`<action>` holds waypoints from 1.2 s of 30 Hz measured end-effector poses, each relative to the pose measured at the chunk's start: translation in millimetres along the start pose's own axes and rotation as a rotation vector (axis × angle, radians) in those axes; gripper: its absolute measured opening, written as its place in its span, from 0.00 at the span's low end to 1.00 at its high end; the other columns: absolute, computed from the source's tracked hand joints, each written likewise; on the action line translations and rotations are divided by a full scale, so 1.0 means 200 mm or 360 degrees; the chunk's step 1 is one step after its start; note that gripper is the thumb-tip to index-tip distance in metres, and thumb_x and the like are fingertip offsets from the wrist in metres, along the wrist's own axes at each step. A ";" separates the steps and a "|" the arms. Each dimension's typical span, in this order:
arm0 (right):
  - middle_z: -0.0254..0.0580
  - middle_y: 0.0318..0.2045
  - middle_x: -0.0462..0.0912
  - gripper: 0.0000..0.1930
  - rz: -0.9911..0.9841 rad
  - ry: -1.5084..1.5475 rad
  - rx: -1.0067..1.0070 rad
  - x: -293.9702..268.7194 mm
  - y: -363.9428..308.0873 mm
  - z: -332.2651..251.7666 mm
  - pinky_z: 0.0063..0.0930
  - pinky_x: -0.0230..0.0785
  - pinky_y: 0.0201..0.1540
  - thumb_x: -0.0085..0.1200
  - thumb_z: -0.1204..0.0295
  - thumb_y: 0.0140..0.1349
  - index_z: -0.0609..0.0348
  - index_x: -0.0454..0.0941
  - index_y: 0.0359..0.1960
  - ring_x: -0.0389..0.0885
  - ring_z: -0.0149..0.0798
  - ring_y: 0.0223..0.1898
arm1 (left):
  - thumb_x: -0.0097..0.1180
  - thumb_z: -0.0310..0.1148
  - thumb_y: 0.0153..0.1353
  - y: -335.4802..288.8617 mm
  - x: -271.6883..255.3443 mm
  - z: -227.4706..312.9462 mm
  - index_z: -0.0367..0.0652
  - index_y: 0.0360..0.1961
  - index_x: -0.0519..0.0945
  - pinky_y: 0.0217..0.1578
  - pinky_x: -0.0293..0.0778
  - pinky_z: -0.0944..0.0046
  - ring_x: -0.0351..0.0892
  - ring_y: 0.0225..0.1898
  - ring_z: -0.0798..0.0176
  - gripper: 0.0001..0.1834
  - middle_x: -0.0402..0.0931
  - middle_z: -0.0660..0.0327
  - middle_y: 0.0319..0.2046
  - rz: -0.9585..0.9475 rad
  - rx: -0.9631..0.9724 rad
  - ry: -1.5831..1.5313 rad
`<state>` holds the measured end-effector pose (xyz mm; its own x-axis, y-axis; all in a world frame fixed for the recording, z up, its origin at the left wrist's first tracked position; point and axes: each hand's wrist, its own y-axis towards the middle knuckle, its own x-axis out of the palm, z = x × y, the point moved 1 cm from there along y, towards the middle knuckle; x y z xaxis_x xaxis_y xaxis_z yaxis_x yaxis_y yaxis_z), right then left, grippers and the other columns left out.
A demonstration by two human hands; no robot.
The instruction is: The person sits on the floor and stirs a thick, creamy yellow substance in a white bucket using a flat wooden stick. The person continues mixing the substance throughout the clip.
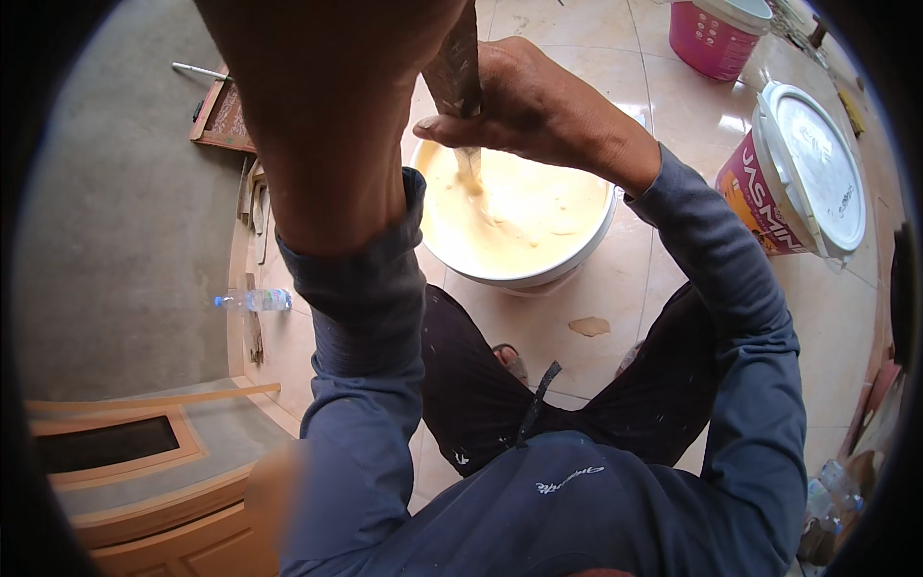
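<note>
A round white bucket (538, 281) stands on the floor in front of my legs, holding a thick pale-yellow, paint-like liquid (548, 207). A flat, smeared stick (452, 82) slants down into it, its lower end sunk below the surface. Around the stick's middle, just above the bucket, my right hand (548, 106) is closed, its thumb on the near side. My left hand (336, 58) looms large at the top, closed at the stick's upper part; its fingers are mostly hidden or cut off by the frame.
On the right stands a lidded purple-and-white bucket (769, 192), with a pink bucket (711, 43) farther back. A plastic bottle (264, 300) lies by the left wall, near a reddish box (227, 115). A wooden door (183, 543) is at lower left. More bottles (832, 500) lie lower right.
</note>
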<state>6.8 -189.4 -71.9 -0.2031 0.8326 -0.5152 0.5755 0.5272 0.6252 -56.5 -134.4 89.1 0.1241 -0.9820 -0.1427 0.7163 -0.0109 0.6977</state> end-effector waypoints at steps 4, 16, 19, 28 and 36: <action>0.53 0.29 0.86 0.18 0.0146 -0.0201 0.0039 -0.01 0.03 0.14 0.44 0.79 0.39 0.71 0.64 0.60 0.59 0.78 0.45 0.88 0.56 0.34 | 0.68 0.45 0.67 0.10 -0.03 -0.21 0.49 0.25 0.77 0.15 0.65 0.71 0.66 0.12 0.76 0.18 0.68 0.71 0.12 0.0016 0.0173 -0.0055; 0.57 0.36 0.86 0.16 -0.0373 0.0094 0.0736 0.16 -0.20 0.45 0.47 0.76 0.46 0.61 0.68 0.63 0.64 0.73 0.47 0.86 0.58 0.42 | 0.57 0.37 0.75 0.07 -0.08 -0.86 0.45 0.26 0.74 0.12 0.66 0.68 0.71 0.11 0.71 0.17 0.70 0.67 0.12 -0.0035 -0.0434 -0.0067; 0.54 0.36 0.86 0.15 -0.0494 0.0316 0.0780 0.17 -0.22 0.36 0.45 0.76 0.45 0.61 0.69 0.63 0.63 0.73 0.47 0.87 0.55 0.41 | 0.56 0.36 0.75 0.06 -0.06 -0.77 0.44 0.27 0.75 0.11 0.66 0.68 0.71 0.10 0.70 0.17 0.70 0.67 0.12 -0.0051 -0.0583 0.0077; 0.51 0.32 0.83 0.12 -0.0255 0.0188 0.0158 0.08 -0.12 0.05 0.50 0.75 0.43 0.60 0.71 0.64 0.59 0.72 0.43 0.83 0.58 0.37 | 0.66 0.37 0.69 -0.03 -0.09 -0.20 0.47 0.21 0.74 0.12 0.64 0.70 0.66 0.10 0.73 0.20 0.69 0.68 0.12 -0.0012 -0.0072 0.0050; 0.55 0.31 0.84 0.11 -0.0148 -0.0141 0.0281 0.02 -0.04 0.19 0.50 0.75 0.40 0.59 0.72 0.60 0.61 0.74 0.42 0.85 0.59 0.37 | 0.69 0.40 0.67 0.04 -0.11 -0.40 0.48 0.21 0.74 0.13 0.65 0.70 0.65 0.12 0.74 0.20 0.67 0.70 0.13 0.0109 -0.0146 -0.0226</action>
<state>31.5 -196.5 -101.1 -0.1959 0.7596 -0.6202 0.6888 0.5567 0.4644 1.2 -98.1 42.5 0.0811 -0.9967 0.0083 0.7700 0.0680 0.6344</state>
